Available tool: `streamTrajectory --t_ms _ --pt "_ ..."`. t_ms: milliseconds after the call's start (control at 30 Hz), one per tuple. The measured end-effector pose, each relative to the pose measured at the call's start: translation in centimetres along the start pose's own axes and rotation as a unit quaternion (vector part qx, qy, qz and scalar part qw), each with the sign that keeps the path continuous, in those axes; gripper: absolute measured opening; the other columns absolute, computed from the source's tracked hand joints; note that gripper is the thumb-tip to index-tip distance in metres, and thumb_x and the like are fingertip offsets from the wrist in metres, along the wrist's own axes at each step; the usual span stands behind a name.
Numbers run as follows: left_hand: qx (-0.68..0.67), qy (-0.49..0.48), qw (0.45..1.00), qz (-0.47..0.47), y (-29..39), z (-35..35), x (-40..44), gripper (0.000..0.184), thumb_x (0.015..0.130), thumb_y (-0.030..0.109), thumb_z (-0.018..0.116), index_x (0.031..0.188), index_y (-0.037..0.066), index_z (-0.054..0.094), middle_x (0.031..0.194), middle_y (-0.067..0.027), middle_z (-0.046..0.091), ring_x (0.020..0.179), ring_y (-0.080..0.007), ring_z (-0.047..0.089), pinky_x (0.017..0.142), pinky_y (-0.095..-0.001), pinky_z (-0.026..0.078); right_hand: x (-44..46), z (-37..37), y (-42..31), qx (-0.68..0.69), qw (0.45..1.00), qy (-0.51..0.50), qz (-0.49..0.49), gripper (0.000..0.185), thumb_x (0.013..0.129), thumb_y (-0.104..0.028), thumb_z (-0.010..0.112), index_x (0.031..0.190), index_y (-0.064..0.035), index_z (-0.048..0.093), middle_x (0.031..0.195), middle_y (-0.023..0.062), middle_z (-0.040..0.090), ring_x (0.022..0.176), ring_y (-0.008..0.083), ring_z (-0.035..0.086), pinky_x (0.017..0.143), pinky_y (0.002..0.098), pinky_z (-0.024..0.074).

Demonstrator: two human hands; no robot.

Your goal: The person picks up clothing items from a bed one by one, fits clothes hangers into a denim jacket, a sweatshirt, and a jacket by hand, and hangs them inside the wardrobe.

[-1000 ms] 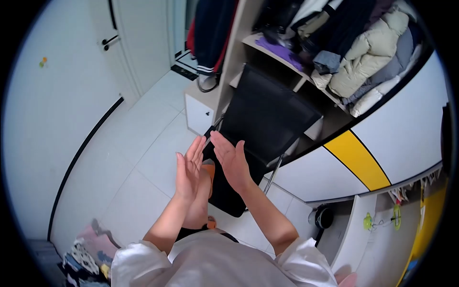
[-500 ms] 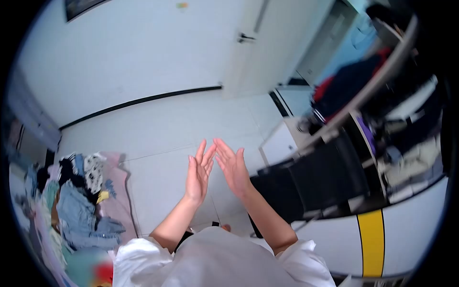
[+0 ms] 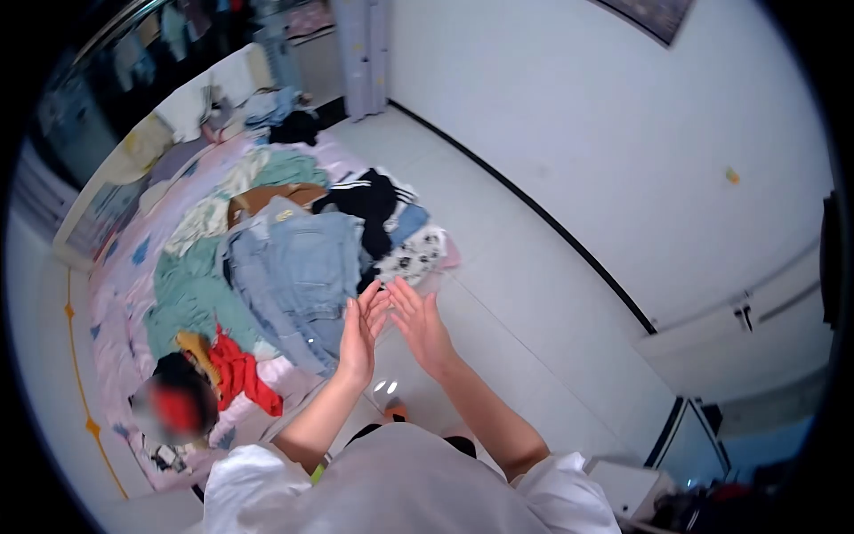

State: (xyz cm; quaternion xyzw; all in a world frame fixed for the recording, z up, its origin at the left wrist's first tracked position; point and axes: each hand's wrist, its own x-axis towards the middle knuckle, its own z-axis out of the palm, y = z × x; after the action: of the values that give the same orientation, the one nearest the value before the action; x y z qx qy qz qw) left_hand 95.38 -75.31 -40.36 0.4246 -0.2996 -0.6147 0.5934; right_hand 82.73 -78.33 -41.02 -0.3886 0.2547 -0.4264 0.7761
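On the bed [image 3: 123,307], blue denim [image 3: 283,311], slanting lengthwise toward left hand [image 3: 358,343]

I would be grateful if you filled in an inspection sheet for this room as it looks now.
Surface: bed with a pink patterned sheet, largely covered by clothes.
Job's things: blue denim clothes and a spotted cloth lie nearest the hands; neither is held.
Clutter: green cloth, red cloth and a black garment with white stripes, loosely heaped.
Hands: left hand and right hand are open and empty, palms turned inward, fingertips close together; whether they touch is unclear.
Cables: nothing seen.
Surroundings: pale tiled floor, white wall, curtain beyond the bed.
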Motion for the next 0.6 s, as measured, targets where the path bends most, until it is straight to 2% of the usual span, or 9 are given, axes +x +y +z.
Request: streamTrajectory --t_ms 200,333,433,533,567,600 --pt "-0.018 0.120 0.993 0.004 0.5 -5.2 4.3 0.062 0.097 0.052 0.022 0.137 0.007 0.038 0.134 -0.0050 0.045 0.122 -0.0143 0.041 0.102 -0.0320 0.028 8.6 0.9 3.2 -0.017 0.992 -0.050 0.112 0.073 0.094 -0.058 0.010 0.146 -0.0067 0.015 0.152 0.0128 0.015 0.141 0.0242 0.009 0.113 0.0411 0.0070" --pt "-0.031 0.181 0.983 0.015 -0.1 -7.1 7.7 0.061 0.097 0.051 0.026 0.136 0.007 0.040 0.136 -0.0049 0.043 0.124 -0.0156 0.040 0.102 -0.0330 0.027 14.6 0.3 4.3 -0.045 0.976 -0.078 0.196 0.073 0.095 -0.058 0.012 0.146 -0.0059 0.015 0.152 0.0118 0.015 0.141 0.0240 0.009 0.113 0.0401 0.0097" --pt "-0.054 0.255 0.965 0.010 1.0 -7.9 10.5 0.056 0.099 0.045 0.027 0.136 0.005 0.041 0.137 -0.0049 0.043 0.124 -0.0148 0.039 0.102 -0.0323 0.028 19.0 -0.3 5.7 -0.044 0.966 -0.114 0.229 0.068 0.097 -0.054 0.021 0.145 -0.0055 0.020 0.150 0.0118 0.021 0.140 0.0234 0.015 0.112 0.0387 0.0150" --pt "-0.063 0.300 0.952 -0.013 -0.2 -10.0 13.3 0.050 0.098 0.040 0.032 0.135 0.008 0.043 0.134 -0.0038 0.045 0.123 -0.0143 0.040 0.100 -0.0311 0.030 22.6 -0.2 6.0 -0.114 0.952 -0.123 0.254 0.059 0.098 -0.045 0.032 0.141 -0.0052 0.029 0.144 0.0126 0.031 0.136 0.0219 0.025 0.110 0.0362 0.0201" --pt "-0.065 0.312 0.948 -0.020 -0.8 -10.7 14.3 0.048 0.098 0.039 0.034 0.135 0.009 0.044 0.133 -0.0032 0.046 0.122 -0.0140 0.040 0.099 -0.0308 0.031 23.7 -0.1 6.0 -0.137 0.946 -0.099 0.277 0.051 0.097 -0.034 0.043 0.137 -0.0036 0.036 0.137 0.0128 0.041 0.131 0.0204 0.033 0.108 0.0352 0.0238" --pt "-0.067 0.324 0.943 -0.030 -1.6 -11.6 15.2 0.047 0.097 0.038 0.036 0.134 0.010 0.044 0.132 -0.0026 0.047 0.122 -0.0136 0.040 0.098 -0.0304 0.031 25.0 -0.8 7.1 -0.192 0.938 -0.115 0.264 0.051 0.095 -0.032 0.046 0.136 -0.0028 0.037 0.137 0.0132 0.042 0.130 0.0206 0.034 0.107 0.0353 0.0245"
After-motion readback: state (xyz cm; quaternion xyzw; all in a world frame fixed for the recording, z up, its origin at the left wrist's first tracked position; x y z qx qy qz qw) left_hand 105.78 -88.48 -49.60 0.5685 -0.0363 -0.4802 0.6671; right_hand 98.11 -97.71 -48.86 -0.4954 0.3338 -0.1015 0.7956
